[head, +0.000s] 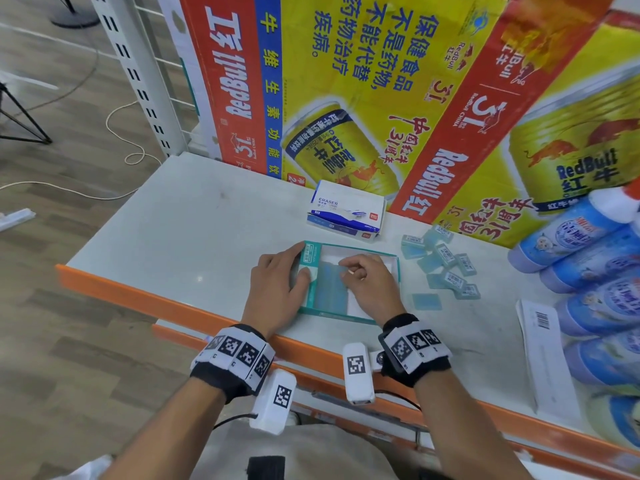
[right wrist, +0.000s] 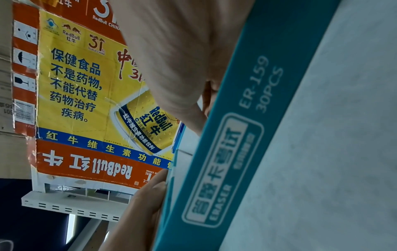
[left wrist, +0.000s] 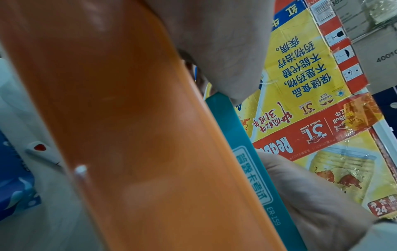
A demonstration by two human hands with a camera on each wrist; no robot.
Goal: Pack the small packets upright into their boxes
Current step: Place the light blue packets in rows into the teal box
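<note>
An open teal eraser box (head: 360, 249) lies on the white shelf (head: 194, 230) near its front edge. Light-blue packets (head: 330, 285) stand in a row inside it. My left hand (head: 298, 268) grips the box's left end, thumb over the wall. My right hand (head: 353, 268) is inside the box, its curled fingers pinching a packet among the row. Several loose packets (head: 446, 261) lie in a heap to the right of the box. The wrist views show the box's teal side wall (left wrist: 242, 152) (right wrist: 247, 118) up close; the fingertips are hidden behind it.
A white and blue eraser box (head: 346, 213) sits behind the teal one. Red Bull cartons (head: 363, 81) wall off the back. Blue bottles (head: 595, 271) lie at the right, with a barcoded white strip (head: 543, 348) beside them. The orange shelf lip (head: 138, 292) runs under my wrists.
</note>
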